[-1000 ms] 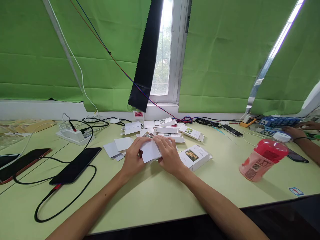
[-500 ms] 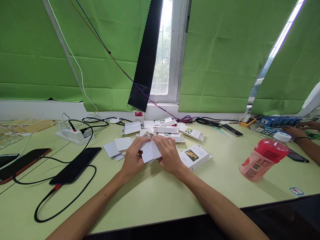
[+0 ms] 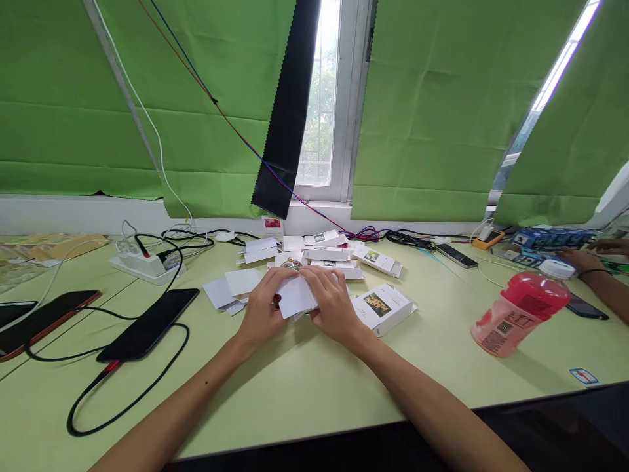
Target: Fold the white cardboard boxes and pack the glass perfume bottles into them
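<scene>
Both of my hands hold one small white paper box [image 3: 295,296] just above the pale green table [image 3: 304,387]. My left hand [image 3: 262,308] grips its left side and my right hand [image 3: 333,303] grips its right side, fingers curled over the top. Right of my right hand lies a flat white box with a yellow flower picture [image 3: 383,307]. Behind my hands is a heap of several flat white boxes [image 3: 324,254], and loose white cards [image 3: 230,287] lie to the left.
A black phone [image 3: 150,324] on a looping black cable lies at the left, with other phones [image 3: 44,314] and a white power strip [image 3: 145,264]. A pink bottle [image 3: 521,313] lies tilted at the right. Another person's hands [image 3: 584,259] work at the far right.
</scene>
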A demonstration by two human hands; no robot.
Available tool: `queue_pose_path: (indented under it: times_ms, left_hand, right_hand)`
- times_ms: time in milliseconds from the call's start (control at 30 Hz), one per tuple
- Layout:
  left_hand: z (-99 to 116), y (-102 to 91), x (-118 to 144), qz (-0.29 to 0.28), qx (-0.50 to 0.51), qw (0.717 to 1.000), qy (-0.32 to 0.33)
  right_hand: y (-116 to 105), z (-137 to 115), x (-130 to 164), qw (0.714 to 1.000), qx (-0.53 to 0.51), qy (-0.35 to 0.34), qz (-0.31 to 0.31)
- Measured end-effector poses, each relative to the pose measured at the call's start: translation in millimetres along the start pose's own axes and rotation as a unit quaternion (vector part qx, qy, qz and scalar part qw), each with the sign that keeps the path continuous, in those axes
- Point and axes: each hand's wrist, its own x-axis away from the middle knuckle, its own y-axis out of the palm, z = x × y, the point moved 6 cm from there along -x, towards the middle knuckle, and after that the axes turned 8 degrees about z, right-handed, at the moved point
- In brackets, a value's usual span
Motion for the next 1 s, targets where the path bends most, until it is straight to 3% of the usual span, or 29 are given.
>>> queue_pose_path:
  times_ms: [1000]
  left_hand:
    - [-3.5,3.3,-1.4,-0.030,0.008,0.999,-0.012]
  right_hand:
    - [0.2,1.1,-0.1,1.000,0.004,0.024,-0.009]
